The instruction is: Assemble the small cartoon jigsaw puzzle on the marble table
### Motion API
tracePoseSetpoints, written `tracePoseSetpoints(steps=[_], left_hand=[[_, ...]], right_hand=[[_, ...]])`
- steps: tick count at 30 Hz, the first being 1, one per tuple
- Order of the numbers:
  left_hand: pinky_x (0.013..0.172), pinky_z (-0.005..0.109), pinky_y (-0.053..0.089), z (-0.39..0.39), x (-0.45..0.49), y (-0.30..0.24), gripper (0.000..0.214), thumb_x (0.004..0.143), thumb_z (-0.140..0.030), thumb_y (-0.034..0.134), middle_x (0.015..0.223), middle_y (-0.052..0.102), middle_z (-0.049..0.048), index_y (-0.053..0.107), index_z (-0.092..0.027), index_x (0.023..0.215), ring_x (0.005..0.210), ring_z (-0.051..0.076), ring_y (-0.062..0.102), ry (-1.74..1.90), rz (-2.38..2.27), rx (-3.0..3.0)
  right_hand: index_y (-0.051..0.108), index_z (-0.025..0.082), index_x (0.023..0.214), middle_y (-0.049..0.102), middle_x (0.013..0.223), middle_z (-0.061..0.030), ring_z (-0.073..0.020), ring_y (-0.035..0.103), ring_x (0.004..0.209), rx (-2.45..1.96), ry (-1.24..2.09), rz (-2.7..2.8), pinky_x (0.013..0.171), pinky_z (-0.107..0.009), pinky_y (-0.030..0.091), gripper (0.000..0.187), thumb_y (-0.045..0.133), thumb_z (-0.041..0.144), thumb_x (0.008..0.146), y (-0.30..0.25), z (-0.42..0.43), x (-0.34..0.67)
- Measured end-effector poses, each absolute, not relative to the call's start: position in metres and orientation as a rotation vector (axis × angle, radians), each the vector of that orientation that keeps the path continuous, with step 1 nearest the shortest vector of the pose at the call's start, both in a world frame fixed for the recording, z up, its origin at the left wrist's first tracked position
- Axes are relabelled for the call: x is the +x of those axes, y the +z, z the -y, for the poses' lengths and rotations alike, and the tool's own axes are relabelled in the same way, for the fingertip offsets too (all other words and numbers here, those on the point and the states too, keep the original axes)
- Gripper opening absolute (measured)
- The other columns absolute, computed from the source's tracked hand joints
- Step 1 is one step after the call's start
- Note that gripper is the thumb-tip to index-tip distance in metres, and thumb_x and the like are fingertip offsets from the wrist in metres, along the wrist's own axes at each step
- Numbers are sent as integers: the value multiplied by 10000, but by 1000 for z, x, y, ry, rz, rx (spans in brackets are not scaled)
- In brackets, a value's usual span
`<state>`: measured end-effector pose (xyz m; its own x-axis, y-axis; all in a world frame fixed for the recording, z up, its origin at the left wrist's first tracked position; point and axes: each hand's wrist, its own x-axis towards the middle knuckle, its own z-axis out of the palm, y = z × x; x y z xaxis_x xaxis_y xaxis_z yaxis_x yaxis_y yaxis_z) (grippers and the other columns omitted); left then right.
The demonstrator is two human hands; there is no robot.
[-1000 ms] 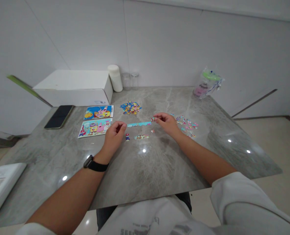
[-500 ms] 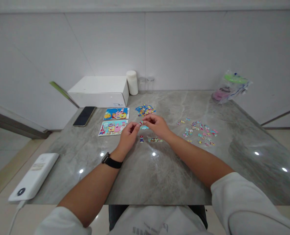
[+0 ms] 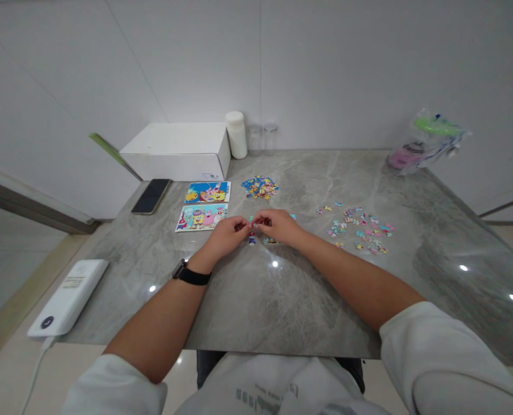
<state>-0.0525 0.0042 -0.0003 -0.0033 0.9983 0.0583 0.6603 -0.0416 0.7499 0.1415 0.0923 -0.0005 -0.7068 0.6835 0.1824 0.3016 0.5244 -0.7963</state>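
Note:
My left hand (image 3: 222, 236) and my right hand (image 3: 278, 226) meet over the middle of the grey marble table (image 3: 282, 288), both pinched on small jigsaw pieces (image 3: 251, 229) between their fingertips. A joined blue strip of pieces (image 3: 290, 217) lies just behind my right hand, partly hidden by it. A small red and blue piece (image 3: 252, 240) lies below my fingers. A black watch sits on my left wrist.
Two cartoon picture cards (image 3: 202, 217) lie left of my hands. A heap of loose pieces (image 3: 259, 187) lies behind, a scatter of pink pieces (image 3: 360, 227) to the right. White box (image 3: 178, 151), phone (image 3: 151, 196), white jar (image 3: 236, 135), power bank (image 3: 66, 297), plastic bag (image 3: 425, 144).
My hands have come together from either end of the blue strip and now pinch pieces at the centre. The camera has swung left, so the power bank shows.

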Motion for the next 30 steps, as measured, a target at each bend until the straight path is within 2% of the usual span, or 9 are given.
tracePoseSetpoints(steps=[9,16,30], left_hand=[[675,300,424,-3,-59,3,260,957,-383,580,877,765,44,763,-203,915,748,191,644,652,-1840,1908],[633,286,398,3,-59,5,230,874,-428,725,856,717,24,714,-211,949,745,184,620,558,-1789,1945],[644,301,391,4,-57,2,195,861,-373,749,886,704,26,699,-213,961,754,185,612,508,-1839,1969]], right_hand=[[812,215,1009,772,861,-2,-128,633,756,-926,864,2470,732,-241,412,153,722,159,899,-2,-88,137],[818,224,1020,800,943,-25,-154,678,824,-996,808,2519,755,-255,438,163,711,169,911,3,-85,135],[814,211,1050,770,995,-53,-178,656,904,-970,616,2649,826,-277,434,183,669,188,940,3,-84,133]])
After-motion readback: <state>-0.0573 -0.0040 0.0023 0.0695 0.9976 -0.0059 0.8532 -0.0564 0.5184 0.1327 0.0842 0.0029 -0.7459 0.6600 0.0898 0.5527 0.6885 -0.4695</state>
